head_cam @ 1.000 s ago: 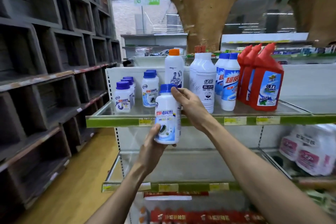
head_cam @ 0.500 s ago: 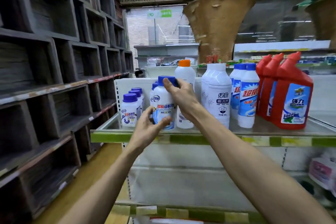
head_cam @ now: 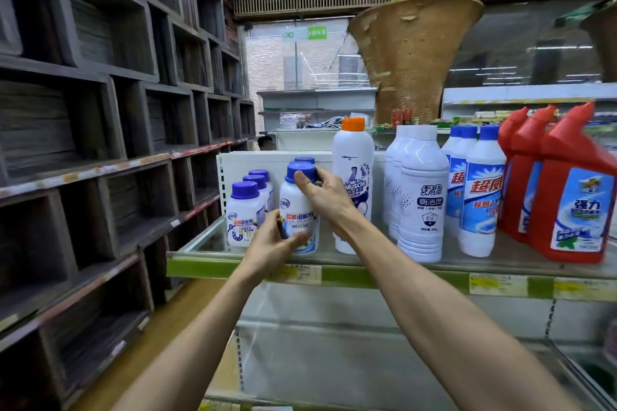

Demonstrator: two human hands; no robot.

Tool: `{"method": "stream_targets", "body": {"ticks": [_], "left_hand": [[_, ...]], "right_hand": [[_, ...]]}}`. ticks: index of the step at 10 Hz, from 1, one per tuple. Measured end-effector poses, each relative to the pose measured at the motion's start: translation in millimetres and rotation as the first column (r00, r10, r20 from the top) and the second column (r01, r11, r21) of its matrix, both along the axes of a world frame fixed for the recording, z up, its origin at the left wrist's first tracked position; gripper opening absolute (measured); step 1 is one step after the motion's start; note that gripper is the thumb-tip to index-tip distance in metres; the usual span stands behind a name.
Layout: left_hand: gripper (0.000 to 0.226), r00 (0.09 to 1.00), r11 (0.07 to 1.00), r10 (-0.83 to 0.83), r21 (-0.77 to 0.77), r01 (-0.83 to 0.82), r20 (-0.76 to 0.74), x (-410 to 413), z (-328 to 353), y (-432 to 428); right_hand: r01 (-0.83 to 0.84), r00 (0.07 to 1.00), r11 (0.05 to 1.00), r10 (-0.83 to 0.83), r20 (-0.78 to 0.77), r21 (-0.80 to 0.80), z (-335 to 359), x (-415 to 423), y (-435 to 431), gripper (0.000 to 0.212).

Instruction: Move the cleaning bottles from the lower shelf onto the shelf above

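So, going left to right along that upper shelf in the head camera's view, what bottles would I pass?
Small purple-capped bottles → blue-capped bottle held in both hands → tall orange-capped white bottle → plain white bottles → blue-capped white bottles → red angled-neck bottles.

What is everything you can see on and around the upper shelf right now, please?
Held bottle: 1, white with blue cap, upper shelf front, between both hands.
Small bottles: 3 visible in a row, white with blue caps, left end of shelf.
Blue caps: at least 1, behind the held bottle.
Orange-cap bottle: 1, white, right of the held bottle.
White bottles: 2 or more, all white, mid shelf.
Blue-label bottles: 2 or more, white with blue caps, further right.
Red bottles: 3, red, right end.
Upper shelf: 1, green edge.
Wooden racks: dark, left.
Left hand: low on held bottle.
Right hand: at its cap.
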State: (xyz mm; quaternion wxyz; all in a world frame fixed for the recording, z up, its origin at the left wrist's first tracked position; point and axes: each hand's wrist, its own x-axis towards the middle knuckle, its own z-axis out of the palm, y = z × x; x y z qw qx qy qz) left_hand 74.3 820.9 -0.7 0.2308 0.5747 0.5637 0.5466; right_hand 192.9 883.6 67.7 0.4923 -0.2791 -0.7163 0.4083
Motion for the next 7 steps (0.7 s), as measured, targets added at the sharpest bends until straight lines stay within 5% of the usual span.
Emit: {"method": "stream_targets", "body": {"ticks": [5, 7], "left_hand": [[0.044, 0.999, 0.998, 0.032, -0.052, -0.031, 0.006, 6, 3, -3], [0.06, 0.945, 0.937, 0.313, 0.19, -0.292, -0.093, 18, -1, -21]], "right_hand": [[0.059, 0.998, 0.998, -0.058, 0.019, -0.031, -11, -7, -3, 0.037], [0.117, 0.991, 0.992, -0.12, -0.063, -0.048, -21, 25, -22, 0.052]]}}
